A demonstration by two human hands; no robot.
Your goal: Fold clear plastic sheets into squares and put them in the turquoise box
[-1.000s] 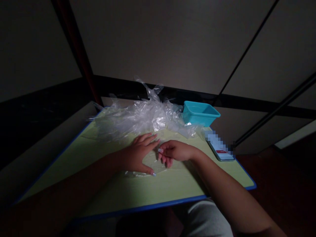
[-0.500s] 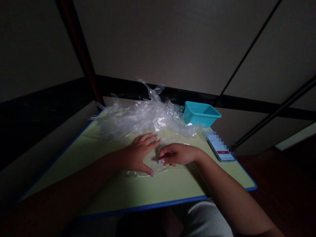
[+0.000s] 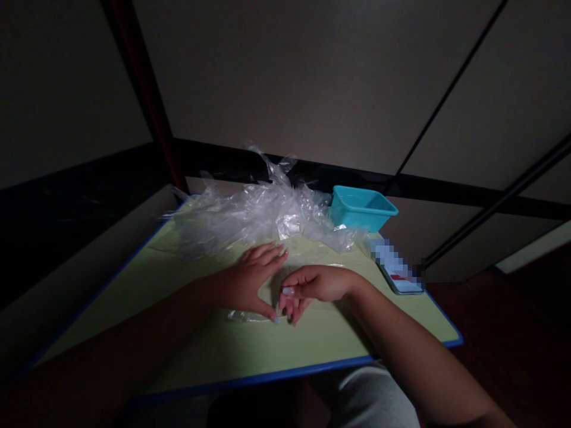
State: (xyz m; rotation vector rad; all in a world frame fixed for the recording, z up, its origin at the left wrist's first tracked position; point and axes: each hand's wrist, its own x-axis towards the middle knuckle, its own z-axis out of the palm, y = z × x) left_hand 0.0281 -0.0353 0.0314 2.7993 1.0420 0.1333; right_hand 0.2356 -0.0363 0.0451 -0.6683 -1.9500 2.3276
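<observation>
My left hand [image 3: 250, 284] lies with its fingers and thumb spread over a thin, clear piece of plastic [image 3: 243, 317] on the tabletop. Close to its right, my right hand [image 3: 322, 284] is bent at the wrist, its thumb tip pressed to the index finger and the other fingers curled below. Whether a bit of film is caught in that pinch is too small to tell. Most of the flat plastic is hidden under both hands. Just beyond them, a loose heap of clear plastic gloves [image 3: 263, 208] spreads across the back of the table, some finger shapes sticking up.
A turquoise tub [image 3: 357, 219] stands at the back right, touching the heap's edge. Nearer me, a phone [image 3: 408, 285] lies along the right side. The light green table [image 3: 196, 356] has a blue rim, and panelled walls [image 3: 312, 77] rise behind it.
My right hand has moved slightly left and toward me, and its lower fingers have swung down. My left hand stays spread in nearly the same place.
</observation>
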